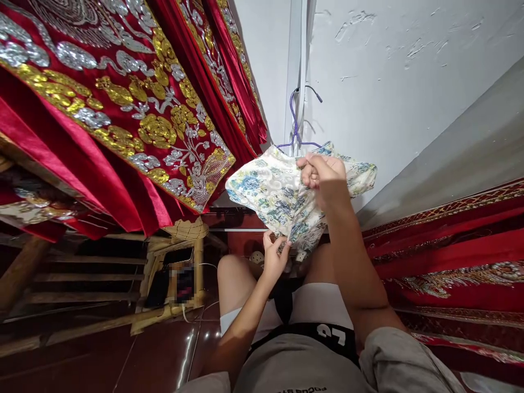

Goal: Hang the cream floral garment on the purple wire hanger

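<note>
A short-sleeved floral shirt (272,180), white with blue, green and yellow flowers, hangs on a purple clothes hanger (295,117) in front of me. My right hand (325,170) is closed at the top of its front edge, just below the neckline. Lower down, my left hand (276,254) pinches the bottom end of that same edge between thumb and fingers. Between the two hands the front edge runs fairly straight. My right hand and forearm hide part of the shirt's right side.
The hanger hooks at a pale vertical pipe (301,49) on the white wall (388,82). Red sequined cloth (155,109) drapes at the left, more red cloth (458,262) at the right. A bamboo seat (196,245) holding a phone (185,284) with a cable stands lower left.
</note>
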The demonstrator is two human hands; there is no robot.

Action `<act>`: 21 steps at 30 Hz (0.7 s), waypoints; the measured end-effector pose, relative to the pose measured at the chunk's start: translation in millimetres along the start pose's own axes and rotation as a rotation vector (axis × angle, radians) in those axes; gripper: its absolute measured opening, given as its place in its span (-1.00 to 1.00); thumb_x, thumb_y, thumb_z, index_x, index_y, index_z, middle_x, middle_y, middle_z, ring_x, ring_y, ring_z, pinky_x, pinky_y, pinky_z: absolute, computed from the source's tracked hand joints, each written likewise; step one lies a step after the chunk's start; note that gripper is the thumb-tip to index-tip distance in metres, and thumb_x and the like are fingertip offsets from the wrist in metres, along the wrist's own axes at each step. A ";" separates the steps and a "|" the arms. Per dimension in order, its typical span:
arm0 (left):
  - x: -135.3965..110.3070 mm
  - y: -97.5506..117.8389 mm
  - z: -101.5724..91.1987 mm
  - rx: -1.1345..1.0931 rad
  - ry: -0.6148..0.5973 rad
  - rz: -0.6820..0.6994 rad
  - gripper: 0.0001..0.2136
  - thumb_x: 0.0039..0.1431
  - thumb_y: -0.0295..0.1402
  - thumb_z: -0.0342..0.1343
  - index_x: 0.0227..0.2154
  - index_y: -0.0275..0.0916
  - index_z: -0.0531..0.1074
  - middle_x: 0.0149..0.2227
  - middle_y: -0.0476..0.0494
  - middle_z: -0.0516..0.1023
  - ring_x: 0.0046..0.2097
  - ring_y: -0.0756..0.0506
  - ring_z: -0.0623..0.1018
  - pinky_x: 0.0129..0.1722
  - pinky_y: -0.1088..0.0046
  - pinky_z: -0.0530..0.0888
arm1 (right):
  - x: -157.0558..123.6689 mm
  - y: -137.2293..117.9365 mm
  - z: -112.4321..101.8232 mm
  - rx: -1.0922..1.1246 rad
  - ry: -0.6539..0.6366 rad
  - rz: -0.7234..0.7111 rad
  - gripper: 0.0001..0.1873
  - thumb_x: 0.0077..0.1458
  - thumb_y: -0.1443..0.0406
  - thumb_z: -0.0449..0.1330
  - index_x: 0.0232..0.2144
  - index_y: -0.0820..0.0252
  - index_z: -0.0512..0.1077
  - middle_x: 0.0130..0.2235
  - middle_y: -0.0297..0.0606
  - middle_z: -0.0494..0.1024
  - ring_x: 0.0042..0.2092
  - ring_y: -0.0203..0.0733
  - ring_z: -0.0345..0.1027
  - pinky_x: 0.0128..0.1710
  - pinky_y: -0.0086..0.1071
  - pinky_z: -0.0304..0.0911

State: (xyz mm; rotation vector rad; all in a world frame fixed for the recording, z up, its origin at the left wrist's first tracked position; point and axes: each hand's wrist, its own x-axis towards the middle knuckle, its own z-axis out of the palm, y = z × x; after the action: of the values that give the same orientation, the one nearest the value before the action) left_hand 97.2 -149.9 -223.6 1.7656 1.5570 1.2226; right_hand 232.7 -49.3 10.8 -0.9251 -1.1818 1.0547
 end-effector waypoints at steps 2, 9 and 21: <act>7.1 5.8 -7.2 0.052 0.033 -0.040 -0.84 0.30 -0.22 0.18 -0.16 -0.16 0.54 0.26 -0.33 0.19 0.36 -0.35 0.22 0.31 -0.01 0.24 | -8.8 1.5 2.8 -0.037 -0.036 0.017 -0.72 0.24 0.15 0.19 -0.44 0.21 0.48 -0.65 -0.42 0.37 -0.63 -0.42 0.08 -0.62 -0.50 0.05; 97.2 82.5 -63.5 -0.009 0.360 0.409 -0.54 0.44 -0.19 0.01 0.32 -0.10 0.17 0.42 -0.40 0.09 0.42 -0.26 0.21 0.31 0.10 0.30 | -30.5 9.4 -10.7 -0.179 -0.094 -0.045 -0.73 0.23 0.23 0.12 -0.47 0.20 0.49 -0.66 -0.42 0.40 -0.62 -0.37 0.14 -0.58 -0.46 0.09; 163.2 148.7 -105.5 0.078 0.082 0.794 -0.84 0.42 -0.39 0.04 -0.27 -0.27 0.49 -0.29 -0.13 0.56 -0.23 -0.05 0.53 -0.17 0.42 0.44 | -26.6 42.9 -12.0 -0.389 -0.066 0.004 -0.72 0.13 0.25 0.13 -0.58 0.18 0.44 -0.69 -0.41 0.32 -0.62 -0.32 0.15 -0.57 -0.41 0.01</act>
State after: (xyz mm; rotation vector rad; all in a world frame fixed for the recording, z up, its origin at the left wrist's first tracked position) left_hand 76.4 -50.1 -1.2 2.5278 0.9440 1.5973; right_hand 236.7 -64.0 -38.8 -1.1989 -1.4723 0.8776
